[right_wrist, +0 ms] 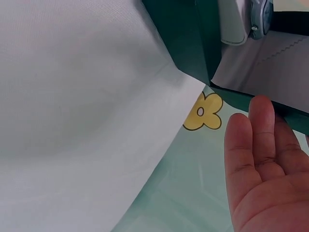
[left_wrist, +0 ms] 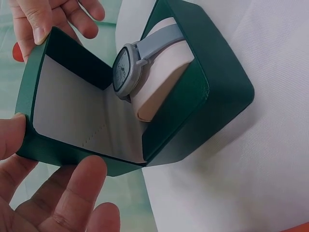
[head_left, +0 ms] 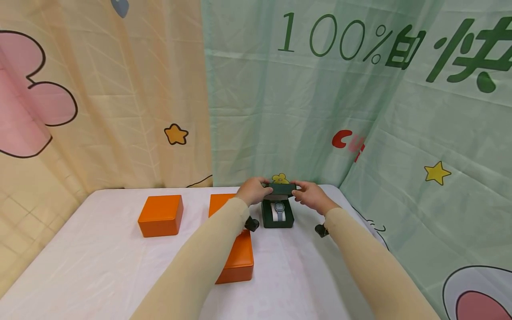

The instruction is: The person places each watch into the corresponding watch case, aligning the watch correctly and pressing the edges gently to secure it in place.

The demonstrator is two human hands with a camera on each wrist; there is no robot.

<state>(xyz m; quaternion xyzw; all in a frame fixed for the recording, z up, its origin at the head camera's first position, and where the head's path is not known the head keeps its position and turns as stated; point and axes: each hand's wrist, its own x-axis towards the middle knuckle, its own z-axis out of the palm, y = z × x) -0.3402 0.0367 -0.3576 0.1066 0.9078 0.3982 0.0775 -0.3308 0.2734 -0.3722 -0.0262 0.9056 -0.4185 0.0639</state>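
A dark green watch box [head_left: 278,225] stands on the table with its lid [head_left: 281,189] raised. Inside, a wristwatch [head_left: 279,207] with a pale grey-blue strap is wrapped round a cream cushion [left_wrist: 157,84]. My left hand [head_left: 254,191] pinches the lid's left side, thumb on its outer face and fingers along the edge. On the opposite side my right hand [head_left: 314,198] grips the lid's corner between thumb and fingers. In the right wrist view, several fingers [right_wrist: 262,125] of that hand extend beside the lid's edge, while its thumb is hidden.
An orange box [head_left: 161,215] sits at the left of the white-covered table [head_left: 100,258]. Near my left forearm are another orange box [head_left: 219,202] and a nearer one [head_left: 239,258], both partly covered by the sleeve. Printed curtains [head_left: 276,111] hang behind the table.
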